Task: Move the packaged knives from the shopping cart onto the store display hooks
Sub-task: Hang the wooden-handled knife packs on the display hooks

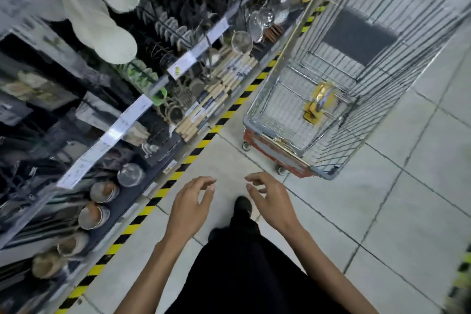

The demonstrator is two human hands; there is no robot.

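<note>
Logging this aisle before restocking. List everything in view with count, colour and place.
shopping cart: one, silver wire with red bumper, on the floor at right
yellow package: one cluster, yellow, inside the cart; contents too blurred to tell
paddle-shaped items: several, white, hanging upper left
wooden-handled utensils: many, pale wood, mid shelf display
glassware: several, clear, upper shelf near the cart
bowls: about four, brown and grey, lower left shelf
hazard tape: one strip, yellow-black, floor along the shelves
shoe: one, black, on the tiles between the hands
left hand: one, empty, fingers loosely curled, over the floor
right hand: one, empty, likewise, apart from the left
</note>
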